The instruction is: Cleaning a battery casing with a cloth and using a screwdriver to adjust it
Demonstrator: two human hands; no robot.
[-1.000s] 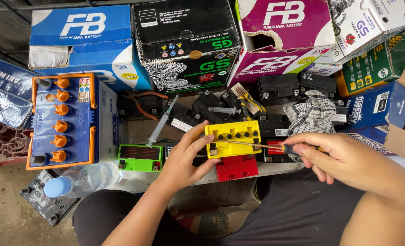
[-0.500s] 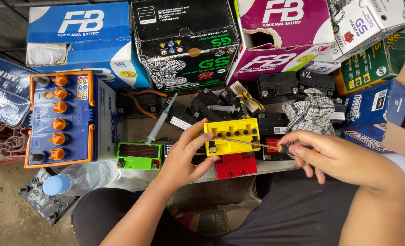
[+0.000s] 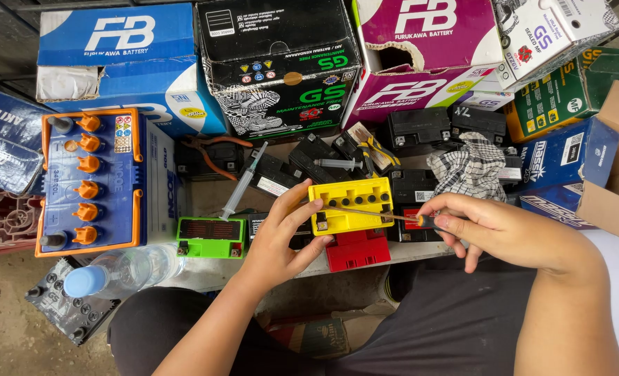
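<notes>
Head view, looking down over my lap, with the yellow battery [image 3: 351,205] as my landmark: far left of it stands the big blue battery with orange caps [image 3: 90,181], the largest thing near me, and behind it runs the row of cardboard battery boxes [image 3: 281,66]. Just right of and behind the yellow battery lies a checked cloth [image 3: 471,170] on a cluster of small black batteries [image 3: 414,129]; just left of it sits a small green battery [image 3: 210,237], with a syringe [image 3: 243,184] slanting up from that, and directly under its near edge a red battery [image 3: 356,249]. My left hand [image 3: 278,240] is wrapped around the yellow battery's left end, thumb below and fingers curled on top, holding it firmly. My right hand [image 3: 501,233] pinches the handle of a thin screwdriver [image 3: 375,214] between thumb and forefinger, the other fingers loosely spread. Compared with a second ago, the battery sits a little lower and closer to me, and the shaft now lies flatter across its top row of holes, tip near the left end (I can't see whether it is seated in anything). I judge the prying or probing along the top is under way, not finished.
</notes>
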